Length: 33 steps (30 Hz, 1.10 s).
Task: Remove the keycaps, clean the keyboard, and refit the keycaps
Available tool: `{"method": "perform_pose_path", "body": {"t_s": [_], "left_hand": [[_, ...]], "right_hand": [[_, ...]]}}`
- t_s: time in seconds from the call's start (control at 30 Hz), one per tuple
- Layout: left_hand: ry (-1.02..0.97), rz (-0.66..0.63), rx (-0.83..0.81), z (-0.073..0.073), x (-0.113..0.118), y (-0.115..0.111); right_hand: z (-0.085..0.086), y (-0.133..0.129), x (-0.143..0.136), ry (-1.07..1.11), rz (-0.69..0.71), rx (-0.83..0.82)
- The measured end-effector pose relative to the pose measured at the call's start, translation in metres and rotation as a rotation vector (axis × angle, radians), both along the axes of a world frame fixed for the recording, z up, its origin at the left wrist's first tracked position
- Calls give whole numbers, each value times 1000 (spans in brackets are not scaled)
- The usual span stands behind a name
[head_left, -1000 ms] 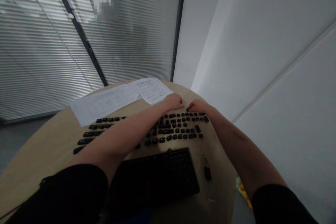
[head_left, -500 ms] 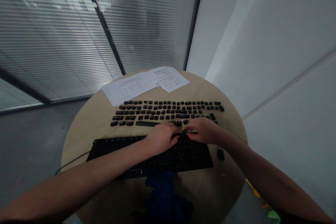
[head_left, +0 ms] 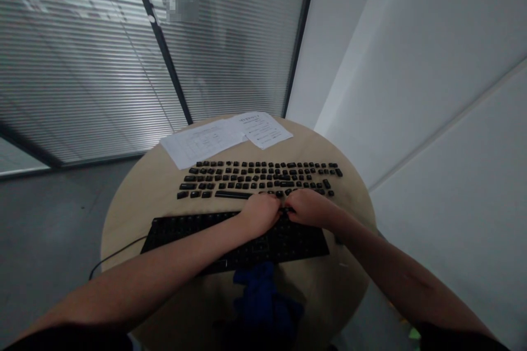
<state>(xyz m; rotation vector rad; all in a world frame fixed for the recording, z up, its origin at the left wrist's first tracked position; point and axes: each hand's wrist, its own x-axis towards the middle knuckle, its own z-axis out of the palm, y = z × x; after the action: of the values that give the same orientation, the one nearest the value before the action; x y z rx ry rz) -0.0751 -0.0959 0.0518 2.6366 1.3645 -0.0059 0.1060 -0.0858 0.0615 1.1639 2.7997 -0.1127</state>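
Grey slatted blinds (head_left: 74, 77) stand behind a round, pale-wood surface (head_left: 125, 197) in the head view. The left hand (head_left: 262, 211) and right hand (head_left: 310, 208) are curled close together over the far edge of a flat black plastic keyboard (head_left: 177, 226); whether either grips anything, I cannot tell. Loose black plastic keycaps (head_left: 188, 186) lie in rows just beyond, so a brushing knuckle could scatter them. A snag on the thin black cable (head_left: 119, 251) could drag the keyboard askew.
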Motion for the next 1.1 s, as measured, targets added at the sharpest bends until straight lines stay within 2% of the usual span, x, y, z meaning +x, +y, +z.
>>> {"method": "perform_pose_path", "body": {"t_s": [0.27,0.37,0.43,0.47,0.53,0.6,0.63,0.7,0.77,0.83,0.93,1.1], "left_hand": [[41,63,-79,3,7,-1],[35,56,-81,13,3,1],[-35,58,-41,25,-20,11],[-93,78,-4,32,-39,19],[-225,189,99,43,-92,41],[-254,334,151,48,-154,67],[-248,407,166,47,-184,80],[-242,447,157,37,-233,101],[-249,432,131,21,-262,115],[-267,393,110,2,-274,125],[-297,329,85,-20,-276,135],[-351,243,44,-36,-274,145]], "right_hand": [[-2,-9,-16,-134,-102,-11],[2,-13,-15,-172,-159,-19],[8,-15,-12,-147,-191,-12],[12,-15,-12,-121,-208,4],[19,-11,-16,-51,-231,58],[26,0,-29,24,-222,103],[28,7,-39,63,-208,113],[31,26,-66,139,-183,115],[32,48,-100,203,-181,96],[29,71,-135,262,-191,66],[19,103,-181,324,-224,49],[-4,138,-231,310,-237,42]]}}
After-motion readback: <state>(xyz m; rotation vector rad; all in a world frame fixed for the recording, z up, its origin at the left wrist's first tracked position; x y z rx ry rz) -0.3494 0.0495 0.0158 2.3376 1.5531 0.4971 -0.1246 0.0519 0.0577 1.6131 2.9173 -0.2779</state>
